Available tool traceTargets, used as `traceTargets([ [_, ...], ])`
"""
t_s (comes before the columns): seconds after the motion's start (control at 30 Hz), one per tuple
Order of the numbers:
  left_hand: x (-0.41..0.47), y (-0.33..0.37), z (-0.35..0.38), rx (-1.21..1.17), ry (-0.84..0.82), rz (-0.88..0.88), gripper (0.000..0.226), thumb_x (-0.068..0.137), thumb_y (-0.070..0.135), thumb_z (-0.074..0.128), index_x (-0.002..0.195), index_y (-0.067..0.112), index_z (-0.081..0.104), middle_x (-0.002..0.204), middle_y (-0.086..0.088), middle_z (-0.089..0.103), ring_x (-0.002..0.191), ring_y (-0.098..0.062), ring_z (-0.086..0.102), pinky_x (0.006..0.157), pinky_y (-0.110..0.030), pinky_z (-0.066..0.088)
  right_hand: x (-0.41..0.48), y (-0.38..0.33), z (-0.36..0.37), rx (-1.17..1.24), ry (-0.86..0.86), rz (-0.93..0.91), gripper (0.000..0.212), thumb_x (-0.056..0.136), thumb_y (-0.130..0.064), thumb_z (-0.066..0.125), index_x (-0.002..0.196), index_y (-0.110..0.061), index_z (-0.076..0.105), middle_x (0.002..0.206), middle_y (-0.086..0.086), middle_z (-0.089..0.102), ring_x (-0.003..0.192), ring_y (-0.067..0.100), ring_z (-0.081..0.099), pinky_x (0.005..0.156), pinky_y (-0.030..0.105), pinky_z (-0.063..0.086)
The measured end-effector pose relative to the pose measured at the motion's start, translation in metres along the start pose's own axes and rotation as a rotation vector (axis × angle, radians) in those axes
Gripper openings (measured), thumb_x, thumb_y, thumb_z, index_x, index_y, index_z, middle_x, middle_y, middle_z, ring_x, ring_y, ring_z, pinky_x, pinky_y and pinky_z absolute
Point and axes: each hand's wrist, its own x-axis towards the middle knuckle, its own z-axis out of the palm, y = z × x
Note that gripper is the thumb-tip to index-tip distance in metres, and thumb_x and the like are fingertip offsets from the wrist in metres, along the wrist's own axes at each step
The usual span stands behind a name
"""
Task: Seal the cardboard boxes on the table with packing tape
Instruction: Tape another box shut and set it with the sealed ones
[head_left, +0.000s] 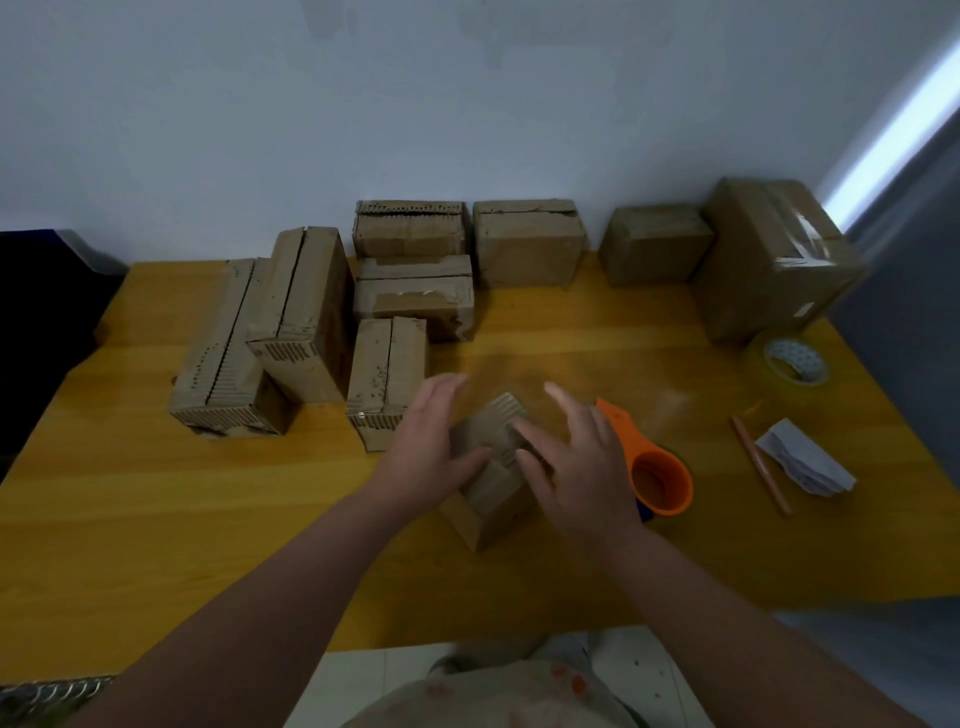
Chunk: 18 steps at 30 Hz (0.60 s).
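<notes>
A small cardboard box (491, 488) stands on the yellow wooden table (156, 499) in front of me. My left hand (426, 457) lies against its left side, thumb on the top flaps and fingers stretched out. My right hand (576, 462) lies flat on its top right, fingers spread and blurred. Just right of that hand lies an orange tape dispenser (657, 478). A roll of clear packing tape (789, 366) sits at the right edge.
Several cardboard boxes stand along the back and left, among them a tall pair (265, 338) and a big taped box (774, 260) at the far right. A pencil (761, 465) and folded paper (805, 457) lie right of the dispenser. A wall runs behind the table.
</notes>
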Motion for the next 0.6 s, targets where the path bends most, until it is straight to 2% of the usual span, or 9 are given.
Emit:
traceTargets([
  [0.07, 0.007, -0.001, -0.005, -0.006, -0.187, -0.013, 0.081, 0.089, 0.028, 0.064, 0.153, 0.022, 0.014, 0.152, 0.010, 0.020, 0.138, -0.008, 0.022, 0.113, -0.028, 0.023, 0.002, 0.002, -0.001, 0.070, -0.102, 0.085, 0.055, 0.094, -0.052, 0.034, 0.135, -0.023, 0.055, 0.152, 0.008, 0.035, 0.137, 0.031, 0.034, 0.110, 0.045, 0.028],
  [0.17, 0.013, -0.005, -0.006, 0.086, -0.335, 0.050, 0.073, 0.096, 0.033, 0.053, 0.154, 0.025, 0.009, 0.159, 0.008, 0.011, 0.144, -0.012, 0.016, 0.115, -0.028, 0.019, 0.005, 0.002, -0.001, 0.111, -0.129, 0.099, 0.065, 0.093, -0.056, 0.029, 0.141, -0.017, 0.049, 0.148, 0.004, 0.042, 0.136, 0.025, 0.036, 0.111, 0.042, 0.028],
  [0.27, 0.014, -0.006, 0.000, 0.262, -0.353, 0.092, 0.066, 0.099, 0.039, 0.042, 0.153, 0.031, 0.006, 0.159, 0.012, 0.009, 0.143, -0.012, 0.014, 0.111, -0.032, 0.023, 0.005, 0.000, 0.001, 0.152, -0.108, 0.089, 0.063, 0.094, -0.052, 0.033, 0.139, -0.011, 0.050, 0.140, 0.005, 0.051, 0.130, 0.024, 0.044, 0.108, 0.036, 0.032],
  [0.47, 0.015, -0.009, 0.003, 0.427, -0.366, 0.125, 0.068, 0.090, 0.054, 0.020, 0.152, 0.036, 0.000, 0.161, 0.011, 0.002, 0.146, -0.015, 0.007, 0.115, -0.045, 0.026, 0.006, -0.004, -0.001, 0.252, -0.131, 0.123, 0.069, 0.091, -0.054, 0.029, 0.143, -0.010, 0.043, 0.144, 0.005, 0.045, 0.133, 0.019, 0.037, 0.109, 0.029, 0.026],
  [0.6, 0.015, -0.004, 0.002, 0.471, -0.367, 0.140, 0.059, 0.099, 0.046, 0.028, 0.151, 0.042, -0.001, 0.161, 0.009, 0.000, 0.147, -0.017, 0.005, 0.113, -0.045, 0.027, 0.007, -0.007, -0.003, 0.325, -0.122, 0.133, 0.062, 0.093, -0.048, 0.039, 0.144, -0.012, 0.042, 0.145, 0.003, 0.043, 0.133, 0.015, 0.036, 0.109, 0.027, 0.026],
])
